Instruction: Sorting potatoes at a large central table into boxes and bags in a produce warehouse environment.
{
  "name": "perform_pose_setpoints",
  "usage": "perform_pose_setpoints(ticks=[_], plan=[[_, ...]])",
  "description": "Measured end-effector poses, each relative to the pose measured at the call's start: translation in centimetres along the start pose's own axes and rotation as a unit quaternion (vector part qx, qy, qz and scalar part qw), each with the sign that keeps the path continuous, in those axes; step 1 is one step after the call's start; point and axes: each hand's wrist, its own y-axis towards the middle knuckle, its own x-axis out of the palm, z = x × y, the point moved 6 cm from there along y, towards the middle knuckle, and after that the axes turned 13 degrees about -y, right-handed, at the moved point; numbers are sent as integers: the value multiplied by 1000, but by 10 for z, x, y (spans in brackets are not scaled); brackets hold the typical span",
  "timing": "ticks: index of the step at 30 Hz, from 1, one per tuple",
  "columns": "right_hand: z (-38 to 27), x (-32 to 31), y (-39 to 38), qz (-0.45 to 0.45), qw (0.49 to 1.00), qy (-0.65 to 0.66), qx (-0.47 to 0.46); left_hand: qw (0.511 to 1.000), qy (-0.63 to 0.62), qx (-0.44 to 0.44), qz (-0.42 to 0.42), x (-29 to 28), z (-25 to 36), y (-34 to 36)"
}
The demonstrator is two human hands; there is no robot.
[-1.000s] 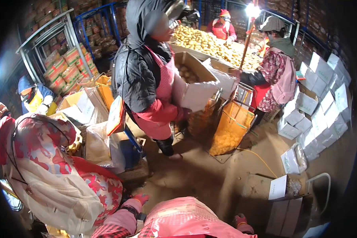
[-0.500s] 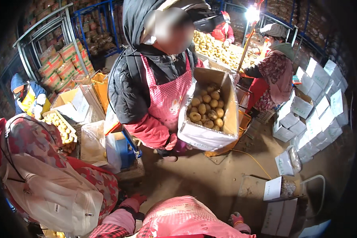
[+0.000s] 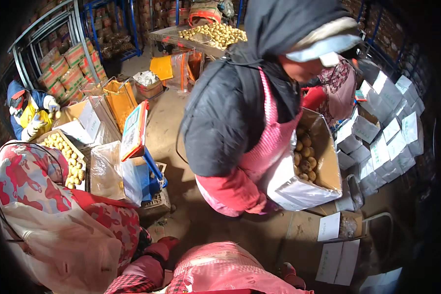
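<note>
My left hand, in a dark red glove, hangs low beside my pink apron. It is nearest to the co-worker in a patterned red and grey top on my left. On the other side of the apron, my right hand hangs low in shadow. Neither hand visibly holds anything, and the fingers are too dim to make out. In front of me, a co-worker in a dark padded jacket and pink checked apron carries an open white carton of potatoes.
A crate of potatoes stands at left, near a person in blue and yellow. Beside it, a scale display rises on a blue post. White cartons are stacked at right; an opened carton lies nearer. Potatoes cover a far table.
The co-worker has moved rightward with the potato carton and turned right, uncovering the scale display and aisle behind. My hands stay low, nearly unmoved.
</note>
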Motion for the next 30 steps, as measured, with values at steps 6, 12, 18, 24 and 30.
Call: perform_pose_setpoints(ticks=[6, 12, 18, 24, 30], plan=[[-10, 16, -11, 7, 1000, 21, -1, 999, -31, -13, -24, 0, -6, 4], [12, 27, -13, 7, 1000, 19, 4, 1000, 5, -5, -20, -1, 15, -1], [27, 42, -34, 11, 1000, 7, 22, 983, 182, -11, 13, -10, 41, 8], [35, 56, -62, 21, 999, -22, 38, 975, 221, 11, -29, -7, 57, 44], [15, 75, -102, 43, 954, -295, -21, 988, 139, 31, -57, -23, 57, 54]])
